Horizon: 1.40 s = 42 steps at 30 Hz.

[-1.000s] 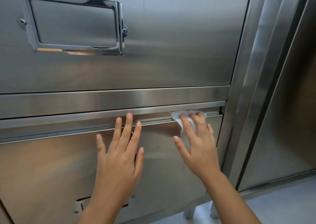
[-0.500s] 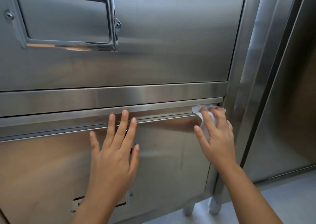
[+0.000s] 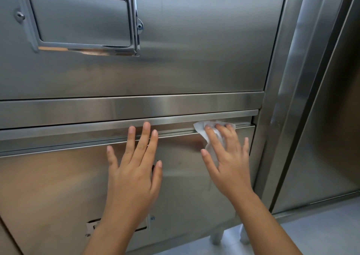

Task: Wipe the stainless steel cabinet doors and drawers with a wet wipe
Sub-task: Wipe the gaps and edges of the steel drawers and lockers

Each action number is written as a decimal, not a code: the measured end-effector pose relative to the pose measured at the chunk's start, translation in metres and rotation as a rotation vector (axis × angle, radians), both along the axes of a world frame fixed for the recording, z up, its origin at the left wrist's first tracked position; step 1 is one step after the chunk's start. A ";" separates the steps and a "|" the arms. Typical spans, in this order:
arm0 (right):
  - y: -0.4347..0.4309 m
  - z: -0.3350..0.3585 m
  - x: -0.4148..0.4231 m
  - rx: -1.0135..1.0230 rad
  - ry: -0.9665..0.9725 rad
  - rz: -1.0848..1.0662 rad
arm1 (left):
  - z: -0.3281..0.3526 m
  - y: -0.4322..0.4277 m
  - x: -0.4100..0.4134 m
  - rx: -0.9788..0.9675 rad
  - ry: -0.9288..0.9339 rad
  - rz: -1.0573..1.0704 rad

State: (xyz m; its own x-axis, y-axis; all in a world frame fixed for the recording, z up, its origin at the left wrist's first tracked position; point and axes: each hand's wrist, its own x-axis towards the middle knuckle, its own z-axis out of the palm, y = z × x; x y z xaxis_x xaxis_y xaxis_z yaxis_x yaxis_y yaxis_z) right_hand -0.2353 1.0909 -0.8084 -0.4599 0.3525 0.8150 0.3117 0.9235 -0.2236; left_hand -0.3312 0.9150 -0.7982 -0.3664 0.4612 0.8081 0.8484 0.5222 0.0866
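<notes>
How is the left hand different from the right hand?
The left hand is bare and rests flat on the lower drawer; the right hand presses a white wet wipe against it. The left hand sits near the drawer's middle, the right hand near its right end. Both have straight, spread fingers.

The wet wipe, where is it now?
In the head view, right of centre: the wet wipe is under the right hand, pressed on the top right edge of the lower drawer.
</notes>
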 end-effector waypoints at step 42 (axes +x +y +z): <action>-0.127 0.012 -0.066 0.090 0.049 0.024 | 0.013 -0.071 -0.030 0.049 -0.044 0.175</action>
State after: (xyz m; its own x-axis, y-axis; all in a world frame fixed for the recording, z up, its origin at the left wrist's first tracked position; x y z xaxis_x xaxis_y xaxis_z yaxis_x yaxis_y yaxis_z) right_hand -0.3012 0.9640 -0.7968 -0.4264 0.2663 0.8645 0.2800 0.9476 -0.1538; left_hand -0.3615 0.8438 -0.7856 -0.4732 0.3483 0.8092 0.7401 0.6555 0.1506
